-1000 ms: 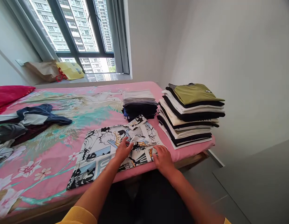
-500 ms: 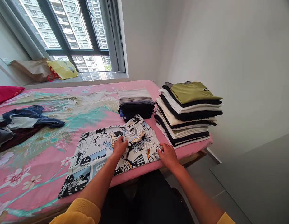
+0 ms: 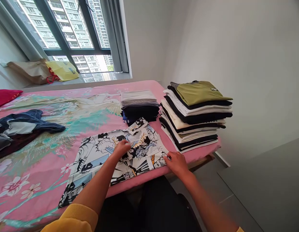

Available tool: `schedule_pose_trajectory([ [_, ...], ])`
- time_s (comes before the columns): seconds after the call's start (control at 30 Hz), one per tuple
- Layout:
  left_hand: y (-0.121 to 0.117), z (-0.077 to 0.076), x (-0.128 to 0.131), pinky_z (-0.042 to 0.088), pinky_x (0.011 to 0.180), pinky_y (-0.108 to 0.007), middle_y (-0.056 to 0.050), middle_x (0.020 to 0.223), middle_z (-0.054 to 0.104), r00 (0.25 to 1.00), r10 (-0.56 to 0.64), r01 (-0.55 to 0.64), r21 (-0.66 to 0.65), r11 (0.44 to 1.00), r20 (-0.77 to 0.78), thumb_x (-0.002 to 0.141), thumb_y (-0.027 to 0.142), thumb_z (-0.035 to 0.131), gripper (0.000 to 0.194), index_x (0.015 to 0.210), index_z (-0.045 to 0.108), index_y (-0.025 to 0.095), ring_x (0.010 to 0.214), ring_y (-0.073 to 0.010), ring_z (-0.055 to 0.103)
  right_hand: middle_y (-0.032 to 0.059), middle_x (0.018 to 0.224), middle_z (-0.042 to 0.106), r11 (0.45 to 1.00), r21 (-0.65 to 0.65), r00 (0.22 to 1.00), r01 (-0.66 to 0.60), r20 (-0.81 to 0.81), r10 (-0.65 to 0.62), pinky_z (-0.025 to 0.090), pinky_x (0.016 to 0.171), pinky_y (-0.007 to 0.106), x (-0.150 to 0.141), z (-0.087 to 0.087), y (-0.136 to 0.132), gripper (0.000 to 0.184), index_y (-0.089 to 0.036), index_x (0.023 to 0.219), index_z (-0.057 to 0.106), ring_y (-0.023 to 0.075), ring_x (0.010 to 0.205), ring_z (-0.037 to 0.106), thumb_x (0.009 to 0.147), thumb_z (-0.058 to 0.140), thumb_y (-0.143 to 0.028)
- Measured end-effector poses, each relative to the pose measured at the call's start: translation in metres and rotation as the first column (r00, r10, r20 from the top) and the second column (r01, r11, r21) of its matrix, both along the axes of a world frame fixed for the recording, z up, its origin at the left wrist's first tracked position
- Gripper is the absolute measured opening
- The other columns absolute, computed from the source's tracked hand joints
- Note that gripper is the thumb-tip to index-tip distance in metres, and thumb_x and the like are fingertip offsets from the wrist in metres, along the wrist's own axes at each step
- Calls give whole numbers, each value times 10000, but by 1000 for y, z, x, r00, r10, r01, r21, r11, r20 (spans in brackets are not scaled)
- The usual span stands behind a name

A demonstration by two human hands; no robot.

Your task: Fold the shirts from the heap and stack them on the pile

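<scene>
A collared shirt (image 3: 137,154) with a black, white and blue comic print lies spread near the bed's front edge, its collar pointing away from me. My left hand (image 3: 121,149) is closed on the fabric at the middle of the shirt, fingers bunched together. At the shirt's right edge, my right hand (image 3: 176,163) pinches the cloth between thumb and fingers. Just beyond the collar stands a low stack of folded clothes (image 3: 140,102), grey on top and black below. A taller stack of folded shirts (image 3: 196,117), topped with an olive green one, rises behind my right hand.
Loose clothes (image 3: 26,124), dark blue, maroon and grey, lie heaped on the left of the pink flowered bed sheet (image 3: 91,116). A red cushion (image 3: 5,97) is at the far left. Brown (image 3: 28,71) and yellow (image 3: 63,70) bags rest on the window sill.
My left hand has shifted slightly left with the cloth, and my right hand a little right and down. Both keep their hold; the view has moved slightly.
</scene>
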State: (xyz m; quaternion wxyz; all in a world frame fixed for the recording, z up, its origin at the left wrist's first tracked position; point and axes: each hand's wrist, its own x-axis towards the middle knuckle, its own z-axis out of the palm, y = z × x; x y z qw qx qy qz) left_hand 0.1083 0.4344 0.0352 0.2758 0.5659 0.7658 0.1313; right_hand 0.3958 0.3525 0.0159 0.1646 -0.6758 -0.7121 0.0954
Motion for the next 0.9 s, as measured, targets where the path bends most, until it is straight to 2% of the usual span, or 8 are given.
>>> schedule_pose_trajectory([
  [0.1,-2,0,-2,395,584,-263,-38,801,675,999,-12,13,20,1000,-42,679,268,521,193,852,593,224,778,-213,618,12,743,668,1000,-7,1000,3,-6,-3,306,677,291,2,-1,0,205,-212,706,625,186,786,566,837,534,-341],
  [0.2,0,0,-1,392,607,-283,-61,899,679,995,-51,52,5,999,-88,661,288,545,281,932,589,234,830,-242,613,16,744,669,1000,-10,1000,4,-17,-4,308,690,300,2,-1,-1,230,-213,707,624,193,797,564,845,523,-366],
  [0.37,21,1,14,391,657,-289,-83,1079,656,984,-129,130,0,992,-120,666,319,560,425,1081,563,229,929,-257,600,22,788,672,1000,-29,997,-2,-83,0,323,725,310,3,-4,-3,198,-221,860,649,197,820,566,850,511,-364],
  [0.57,40,1,29,404,630,-291,-102,938,683,977,-133,134,-5,991,-168,711,379,552,298,928,604,181,844,-254,619,10,789,663,998,-49,976,35,-214,-44,350,765,312,11,-10,-5,206,-227,995,625,197,856,574,818,533,-280],
  [0.7,37,1,28,409,692,-312,-74,933,677,966,-142,159,66,985,-216,808,416,454,256,902,610,236,896,-254,605,8,778,667,999,-37,970,33,-238,-41,361,759,307,14,-11,-6,189,-221,968,628,195,850,576,814,520,-236],
  [0.8,31,0,26,418,709,-315,-67,896,670,962,-138,165,100,981,-236,821,408,456,252,937,604,239,875,-245,606,6,786,670,999,-33,972,40,-230,-46,363,754,305,14,-11,-7,171,-223,940,634,191,839,579,812,522,-224],
  [0.9,21,-1,25,420,785,-316,-77,1012,642,961,-121,168,180,969,-247,844,390,431,301,1057,570,230,968,-236,577,7,795,673,998,-40,971,39,-232,-47,366,753,303,14,-9,-8,163,-221,928,637,189,831,580,810,524,-215],
])
